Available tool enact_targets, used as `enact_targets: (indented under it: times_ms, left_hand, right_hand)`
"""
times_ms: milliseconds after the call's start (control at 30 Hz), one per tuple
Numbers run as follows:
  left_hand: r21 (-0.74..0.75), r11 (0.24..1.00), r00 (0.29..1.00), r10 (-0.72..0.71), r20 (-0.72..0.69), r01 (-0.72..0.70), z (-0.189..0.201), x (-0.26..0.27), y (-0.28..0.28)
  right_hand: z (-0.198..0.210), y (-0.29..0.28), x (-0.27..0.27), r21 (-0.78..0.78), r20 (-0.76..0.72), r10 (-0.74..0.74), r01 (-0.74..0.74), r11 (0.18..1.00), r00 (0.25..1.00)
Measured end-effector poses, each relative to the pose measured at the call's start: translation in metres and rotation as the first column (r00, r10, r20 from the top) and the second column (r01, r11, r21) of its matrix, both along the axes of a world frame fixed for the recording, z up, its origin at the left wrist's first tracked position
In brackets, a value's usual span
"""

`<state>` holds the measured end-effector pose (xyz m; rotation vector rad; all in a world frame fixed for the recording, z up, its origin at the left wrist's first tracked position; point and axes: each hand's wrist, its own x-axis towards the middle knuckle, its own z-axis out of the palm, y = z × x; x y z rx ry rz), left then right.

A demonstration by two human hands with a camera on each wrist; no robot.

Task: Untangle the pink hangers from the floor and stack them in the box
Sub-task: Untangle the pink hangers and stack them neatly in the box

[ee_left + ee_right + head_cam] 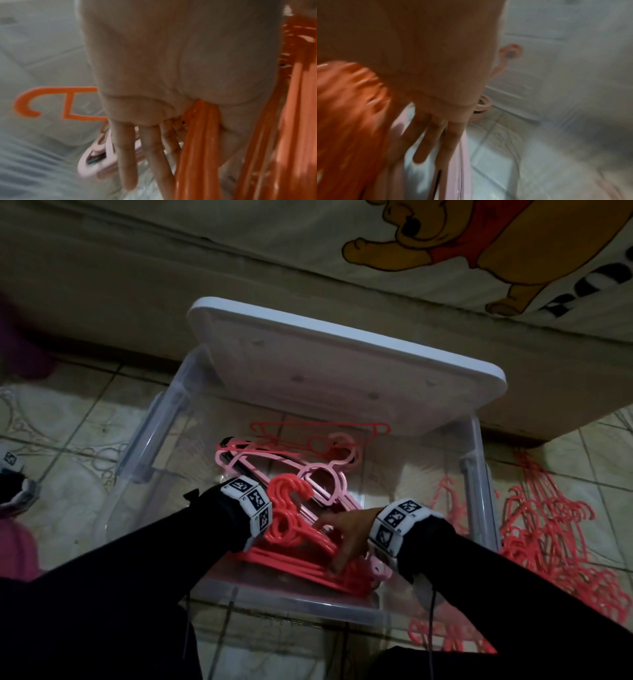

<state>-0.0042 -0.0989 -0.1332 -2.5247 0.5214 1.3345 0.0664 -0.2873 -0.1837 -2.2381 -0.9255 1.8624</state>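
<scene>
Head view dim and underexposed; both wrist views motion-blurred.

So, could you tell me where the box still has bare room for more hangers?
Free: the clear box floor along its left wall, and a strip by the right wall. Crowded: the middle and near end, where both hands rest on the coral hanger stack.

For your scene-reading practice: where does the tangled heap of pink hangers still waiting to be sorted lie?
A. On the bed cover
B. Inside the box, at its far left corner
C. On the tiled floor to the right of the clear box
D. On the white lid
C: the head view shows the tangled heap spread on the tiled floor just outside the right wall of the clear box, while both hands work inside the box.
</scene>
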Motion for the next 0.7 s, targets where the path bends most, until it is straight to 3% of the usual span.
enact_targets:
  times_ms: [33,67,133,233,267,367,467,567,700]
  left_hand:
    - [-0.010,0.998,0.998,0.062,-0.007,-0.062,0.002,-0.001,0.002]
    - [-0.014,0.990,0.990,0.139,0.025,-0.139,0.001,0.000,0.004]
    - [-0.012,0.988,0.988,0.155,0.024,-0.155,0.006,-0.001,0.003]
    - [0.021,0.998,0.998,0.064,0.030,-0.065,0.007,-0.001,0.005]
    - [0.028,0.998,0.998,0.055,0.040,-0.056,0.008,-0.002,0.006]
    - [0.010,0.995,0.994,0.096,0.061,-0.097,0.002,-0.001,0.005]
    - [-0.019,0.988,0.984,0.153,0.087,-0.152,-0.023,-0.002,0.010]
    - [0.010,1.000,0.983,0.024,0.182,-0.026,-0.042,-0.001,0.010]
    - [0.037,0.999,0.986,-0.042,0.164,0.036,-0.053,0.001,0.006]
  right_hand:
    - [0.001,-0.004,0.004,-0.004,-0.044,-0.092,0.092,0.996,0.995]
    - [0.005,-0.008,0.009,-0.009,-0.013,-0.087,0.087,0.996,0.996]
    - [0.011,-0.013,0.018,-0.033,0.048,-0.064,0.066,0.997,0.997]
    - [0.014,-0.022,0.028,-0.095,0.163,-0.054,0.070,0.993,0.985]
    - [0.015,-0.024,0.028,-0.092,0.277,-0.069,0.098,0.991,0.958]
    - [0.009,-0.023,0.018,-0.061,0.634,-0.014,0.068,0.996,0.773]
    - [-0.002,-0.015,0.009,-0.104,0.660,0.072,-0.005,0.995,0.748]
    - [-0.008,-0.009,0.011,-0.085,0.672,0.033,0.032,0.996,0.740]
    - [-0.007,-0.008,0.018,-0.015,0.701,0.008,0.004,1.000,0.713]
